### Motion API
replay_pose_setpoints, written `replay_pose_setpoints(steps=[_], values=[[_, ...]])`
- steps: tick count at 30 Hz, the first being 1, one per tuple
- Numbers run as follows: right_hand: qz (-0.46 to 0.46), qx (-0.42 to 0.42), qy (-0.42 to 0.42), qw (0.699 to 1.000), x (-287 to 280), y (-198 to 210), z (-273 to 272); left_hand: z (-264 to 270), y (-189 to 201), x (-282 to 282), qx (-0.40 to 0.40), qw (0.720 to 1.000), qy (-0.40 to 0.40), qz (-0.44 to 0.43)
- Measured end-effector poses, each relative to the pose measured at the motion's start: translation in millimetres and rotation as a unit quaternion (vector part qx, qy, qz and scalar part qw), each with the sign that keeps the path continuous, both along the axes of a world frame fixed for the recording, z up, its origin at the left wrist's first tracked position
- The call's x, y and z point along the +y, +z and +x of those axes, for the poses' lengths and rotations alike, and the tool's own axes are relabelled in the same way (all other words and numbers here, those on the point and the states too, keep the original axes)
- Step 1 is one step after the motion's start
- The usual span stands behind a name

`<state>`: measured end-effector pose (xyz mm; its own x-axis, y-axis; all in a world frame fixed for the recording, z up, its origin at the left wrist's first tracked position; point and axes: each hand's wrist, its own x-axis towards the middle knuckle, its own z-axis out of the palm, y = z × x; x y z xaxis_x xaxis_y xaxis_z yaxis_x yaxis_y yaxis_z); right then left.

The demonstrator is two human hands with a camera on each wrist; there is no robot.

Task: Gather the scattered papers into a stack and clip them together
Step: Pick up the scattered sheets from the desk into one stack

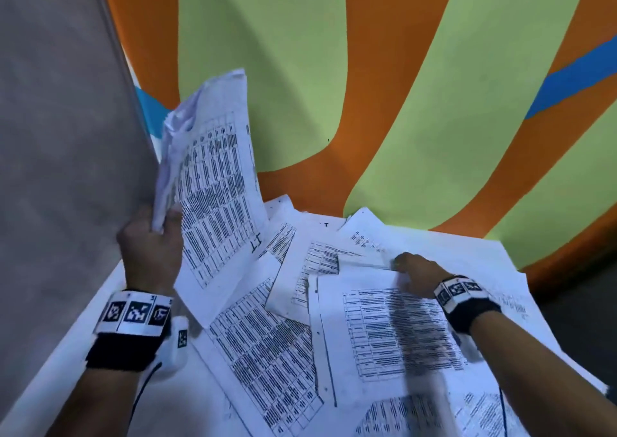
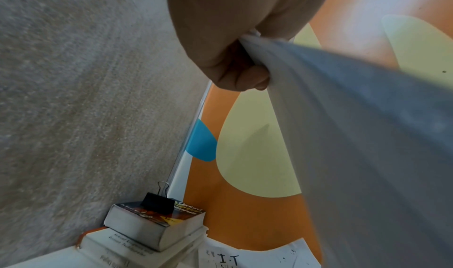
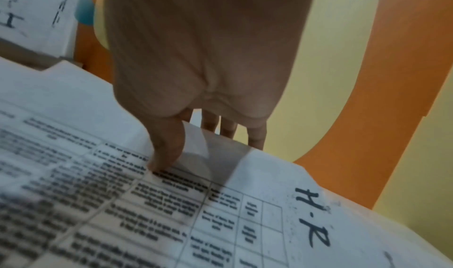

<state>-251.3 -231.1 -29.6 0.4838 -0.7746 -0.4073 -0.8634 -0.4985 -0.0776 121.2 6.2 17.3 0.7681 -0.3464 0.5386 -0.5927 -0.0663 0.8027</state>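
Note:
Several printed sheets (image 1: 267, 353) lie scattered and overlapping on the white table. My left hand (image 1: 150, 239) grips a bundle of gathered papers (image 1: 213, 183) by its lower left edge and holds it up, tilted, above the table's left side; in the left wrist view the curled fingers (image 2: 245, 76) clutch that paper (image 2: 355, 136). My right hand (image 1: 417, 273) pinches the far edge of a sheet (image 1: 394, 333) marked "H.R" (image 3: 313, 218), thumb (image 3: 169, 146) on top and fingers beneath. A black binder clip (image 2: 158, 202) sits on a pile of books (image 2: 152, 227) in the far left corner.
A grey textured wall (image 1: 50, 169) runs along the left. An orange, green and blue painted wall (image 1: 400, 86) stands behind the table. The table's right edge (image 1: 541, 299) drops to a dark floor. A sheet marked "I T" (image 2: 228, 258) lies near the books.

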Motion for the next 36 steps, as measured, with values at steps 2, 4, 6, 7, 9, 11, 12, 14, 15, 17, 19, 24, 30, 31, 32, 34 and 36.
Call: replay_pose_setpoints(steps=[2, 4, 6, 7, 9, 11, 12, 14, 15, 17, 19, 24, 30, 31, 32, 34, 36], values=[[-0.004, 0.002, -0.002, 1.000, -2.1, -8.5, 0.0, -3.7, 0.7, 1.2, -0.030, 0.999, -0.014, -0.003], [-0.020, 0.023, 0.023, 0.999, -3.2, -14.2, -1.9, -6.9, 2.1, 1.2, -0.034, 0.999, -0.025, -0.004], [-0.047, 0.031, 0.059, 0.997, -5.4, -17.7, -4.4, -10.2, 2.5, -0.4, -0.023, 0.999, -0.029, 0.002], [-0.048, 0.025, 0.066, 0.996, -5.5, -18.1, -4.6, -12.4, 2.9, -1.4, -0.022, 0.999, -0.028, 0.004], [-0.042, 0.010, 0.072, 0.996, -5.5, -17.7, -2.8, -16.9, 3.5, -5.0, -0.027, 0.999, -0.027, 0.012], [-0.030, 0.001, 0.090, 0.996, -6.9, -16.7, 4.9, -22.1, 5.6, -9.7, -0.035, 0.999, -0.039, 0.016], [-0.028, 0.000, 0.103, 0.994, -8.1, -17.3, 10.1, -24.4, 6.7, -11.8, -0.048, 0.998, -0.046, 0.015], [-0.030, 0.006, 0.123, 0.992, -10.5, -18.5, 19.5, -30.0, 9.8, -15.2, -0.087, 0.994, -0.057, 0.017], [-0.033, 0.011, 0.125, 0.992, -11.2, -19.5, 23.5, -32.6, 11.2, -17.1, -0.101, 0.993, -0.057, 0.022], [-0.050, 0.040, 0.135, 0.989, -12.6, -22.2, 30.2, -36.5, 13.0, -18.8, -0.110, 0.992, -0.052, 0.028], [-0.058, 0.061, 0.148, 0.985, -11.7, -21.0, 34.1, -39.7, 13.7, -19.7, -0.112, 0.992, -0.055, 0.025], [-0.014, -0.024, 0.074, 0.997, -15.0, -27.8, 30.8, -39.7, 8.9, -21.5, -0.099, 0.992, -0.071, 0.036], [0.002, -0.031, 0.109, 0.994, -8.1, -28.2, 27.1, -46.3, 9.5, -23.4, -0.059, 0.995, -0.061, 0.042], [0.003, -0.040, 0.111, 0.993, -6.3, -29.6, 27.7, -48.1, 9.5, -23.3, -0.050, 0.996, -0.059, 0.043], [0.007, -0.052, 0.105, 0.993, -5.2, -30.9, 28.5, -49.6, 9.1, -23.1, -0.041, 0.996, -0.059, 0.044], [0.025, -0.059, 0.114, 0.991, -4.2, -33.8, 31.0, -53.0, 7.7, -22.7, -0.032, 0.997, -0.059, 0.047], [0.043, -0.063, 0.129, 0.989, -3.8, -33.3, 36.7, -56.0, 7.1, -22.5, -0.026, 0.997, -0.058, 0.050]])
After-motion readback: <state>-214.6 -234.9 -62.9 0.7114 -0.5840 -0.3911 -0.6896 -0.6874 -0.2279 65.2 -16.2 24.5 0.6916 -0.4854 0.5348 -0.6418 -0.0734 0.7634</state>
